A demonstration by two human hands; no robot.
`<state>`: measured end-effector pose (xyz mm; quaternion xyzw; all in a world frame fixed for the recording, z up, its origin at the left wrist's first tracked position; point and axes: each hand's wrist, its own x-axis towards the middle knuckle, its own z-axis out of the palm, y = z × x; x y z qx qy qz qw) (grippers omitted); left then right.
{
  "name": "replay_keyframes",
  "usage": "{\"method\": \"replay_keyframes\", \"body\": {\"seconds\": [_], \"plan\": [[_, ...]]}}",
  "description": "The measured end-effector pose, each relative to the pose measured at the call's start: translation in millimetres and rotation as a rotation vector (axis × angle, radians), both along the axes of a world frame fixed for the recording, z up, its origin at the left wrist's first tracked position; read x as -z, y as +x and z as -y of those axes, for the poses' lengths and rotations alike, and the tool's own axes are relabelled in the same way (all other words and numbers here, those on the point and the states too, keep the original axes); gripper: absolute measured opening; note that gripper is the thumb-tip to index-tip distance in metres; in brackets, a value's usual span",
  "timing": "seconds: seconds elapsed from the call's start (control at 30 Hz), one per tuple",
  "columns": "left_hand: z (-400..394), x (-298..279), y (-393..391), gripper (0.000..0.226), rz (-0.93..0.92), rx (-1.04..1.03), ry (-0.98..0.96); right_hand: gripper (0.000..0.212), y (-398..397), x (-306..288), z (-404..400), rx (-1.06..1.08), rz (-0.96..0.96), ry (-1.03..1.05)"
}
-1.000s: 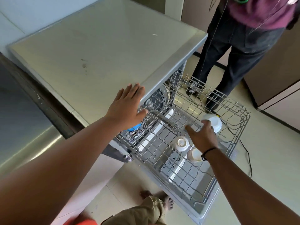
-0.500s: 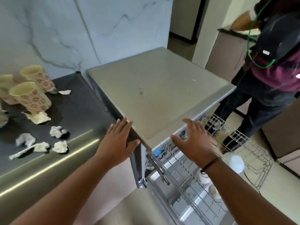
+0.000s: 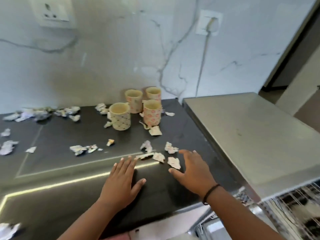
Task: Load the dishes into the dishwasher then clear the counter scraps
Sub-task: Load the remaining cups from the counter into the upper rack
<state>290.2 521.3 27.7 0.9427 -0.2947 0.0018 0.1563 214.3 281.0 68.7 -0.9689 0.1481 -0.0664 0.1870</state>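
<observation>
Several patterned cream mugs (image 3: 119,116) stand upright at the back of the dark counter (image 3: 52,170), one with pink flowers (image 3: 152,112). Crumpled paper scraps (image 3: 81,149) lie scattered over the counter, some (image 3: 174,162) just beyond my fingertips. My left hand (image 3: 121,181) is flat and open above the counter's front part. My right hand (image 3: 192,170) hovers open beside it, fingers spread, holding nothing. The dishwasher's pulled-out wire rack (image 3: 284,210) shows at the lower right, blurred.
The dishwasher's grey top (image 3: 251,135) adjoins the counter on the right. A marble wall (image 3: 121,58) with a socket (image 3: 55,13) and a plugged-in cable (image 3: 202,63) rises behind. A doorway (image 3: 294,58) opens at the far right.
My view has swung left from the dishwasher rack to the counter. Both hands left the dishwasher top and rack and now hover over the counter near the scraps.
</observation>
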Motion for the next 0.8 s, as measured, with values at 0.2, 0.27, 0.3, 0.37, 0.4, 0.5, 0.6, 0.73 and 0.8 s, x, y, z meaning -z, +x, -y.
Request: {"method": "replay_keyframes", "body": {"seconds": [0.2, 0.27, 0.3, 0.37, 0.4, 0.5, 0.6, 0.73, 0.8], "plan": [[-58.9, 12.7, 36.3, 0.089, -0.031, -0.182, 0.078, 0.067, 81.3, 1.0, -59.5, -0.134, -0.037, 0.071], [-68.3, 14.7, 46.6, 0.092, -0.033, -0.217, 0.094, 0.068, 111.8, 2.5, -75.0, -0.149, -0.061, 0.117], [-70.8, 15.4, 50.8, 0.093, -0.035, -0.226, 0.097, 0.070, 127.7, 3.4, -81.5, -0.150, -0.076, 0.139], [-70.8, 16.6, 55.5, 0.095, -0.033, -0.227, 0.101, 0.075, 156.7, 5.0, -90.4, -0.150, -0.085, 0.184], [-70.8, 17.9, 57.1, 0.095, -0.032, -0.228, 0.101, 0.078, 171.4, 6.0, -94.3, -0.149, -0.082, 0.209], [-69.6, 21.7, 58.1, 0.095, -0.026, -0.226, 0.107, 0.089, 210.1, 7.2, -102.2, -0.103, -0.039, 0.370], [-69.6, 24.4, 58.8, 0.094, -0.027, -0.221, 0.114, 0.093, 243.3, 7.3, -109.7, -0.059, 0.048, 0.557], [-69.7, 26.6, 59.1, 0.093, -0.028, -0.213, 0.118, 0.099, 275.6, 12.1, -119.5, 0.019, 0.142, 0.650], [-69.9, 26.5, 59.1, 0.092, -0.028, -0.212, 0.120, 0.100, 286.5, 16.1, -123.2, 0.050, 0.173, 0.678]]}}
